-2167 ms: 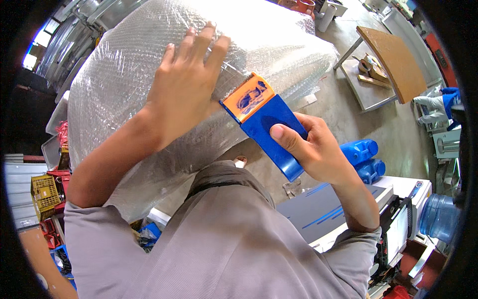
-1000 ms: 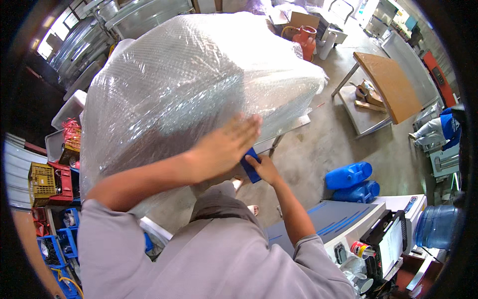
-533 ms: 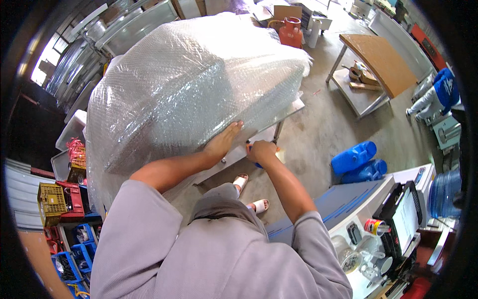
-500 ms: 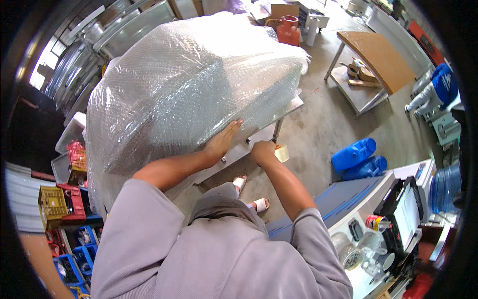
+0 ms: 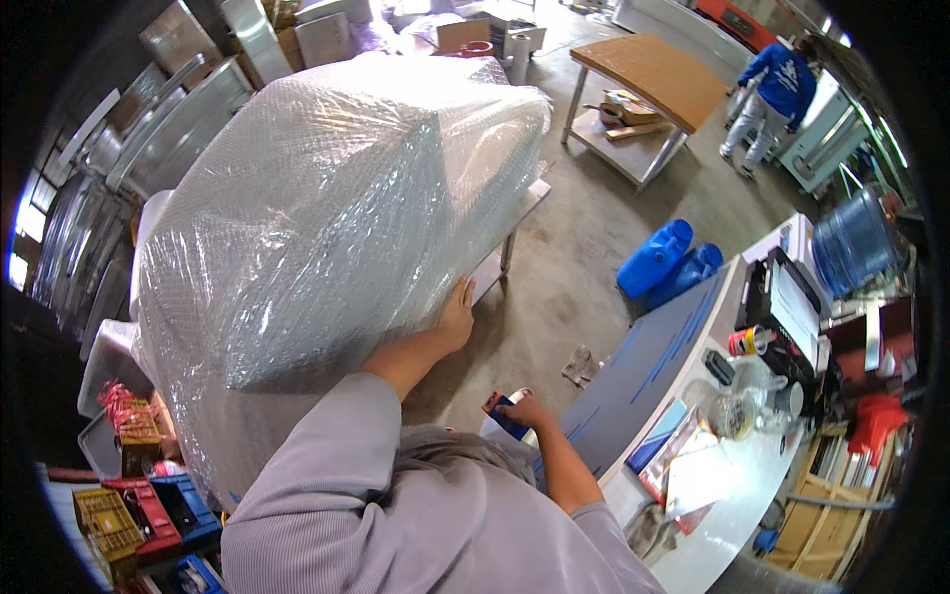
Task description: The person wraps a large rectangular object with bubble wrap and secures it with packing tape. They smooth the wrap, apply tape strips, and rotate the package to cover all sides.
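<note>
A large bulky load under clear bubble wrap (image 5: 297, 238) lies on a metal-edged table (image 5: 534, 194) in front of me. My left hand (image 5: 455, 319) presses its side near the table's edge, fingers stretched out along the plastic. Low by my body, my right hand (image 5: 527, 408) is closed round a tape dispenser (image 5: 506, 416), dark blue and orange with a pale roll. The dispenser is apart from the wrapped load. My fingers hide part of its grip.
A desk with a grey panel (image 5: 633, 366) stands close on my right. Blue jugs (image 5: 655, 259) are on the floor beyond it. Farther off are a wood-topped table (image 5: 653, 79) and a person in blue (image 5: 787, 84). Crates (image 5: 107, 522) sit at lower left.
My right hand has drawn the tape dispenser back from the table edge toward my body. My left hand stays on the wrap. The view has turned right, showing more of the desk.
</note>
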Motion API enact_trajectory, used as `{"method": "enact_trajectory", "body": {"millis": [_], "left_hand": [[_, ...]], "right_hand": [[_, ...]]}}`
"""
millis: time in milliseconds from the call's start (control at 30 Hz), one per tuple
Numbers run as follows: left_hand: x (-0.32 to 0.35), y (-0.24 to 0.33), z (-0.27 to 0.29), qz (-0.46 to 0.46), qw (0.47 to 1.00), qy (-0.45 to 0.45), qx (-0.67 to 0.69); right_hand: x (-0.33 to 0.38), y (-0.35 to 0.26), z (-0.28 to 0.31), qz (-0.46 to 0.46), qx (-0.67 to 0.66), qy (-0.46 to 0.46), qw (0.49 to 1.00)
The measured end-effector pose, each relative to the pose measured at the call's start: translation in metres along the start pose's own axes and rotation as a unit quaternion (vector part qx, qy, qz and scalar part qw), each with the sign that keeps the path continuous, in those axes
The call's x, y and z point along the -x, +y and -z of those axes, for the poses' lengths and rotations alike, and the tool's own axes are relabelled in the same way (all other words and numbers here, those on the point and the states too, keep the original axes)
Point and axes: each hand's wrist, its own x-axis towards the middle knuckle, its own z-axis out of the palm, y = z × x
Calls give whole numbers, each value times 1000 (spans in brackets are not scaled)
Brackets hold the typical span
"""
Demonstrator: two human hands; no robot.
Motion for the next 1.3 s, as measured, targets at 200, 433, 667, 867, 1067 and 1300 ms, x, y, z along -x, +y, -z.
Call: {"method": "enact_trajectory", "body": {"millis": [200,433,667,867,1067,1300], "left_hand": [[34,-15,-5,-92,947,-87,-296],[153,40,-60,-133,948,-117,-264],[267,122,-127,-104,958,-89,-251],[348,170,-162,-107,961,-142,-210],[415,223,-169,-31,858,-263,440],[458,247,-179,185,205,-102,956]], "right_hand": [[61,-15,-108,-62,-266,104,956],[64,-44,-166,-43,-205,132,969],[60,-33,-183,-43,-562,64,824],[75,-54,-211,-61,-612,5,789],[107,-50,-249,1,-683,-13,731],[173,-88,-251,131,-341,-50,930]]}}
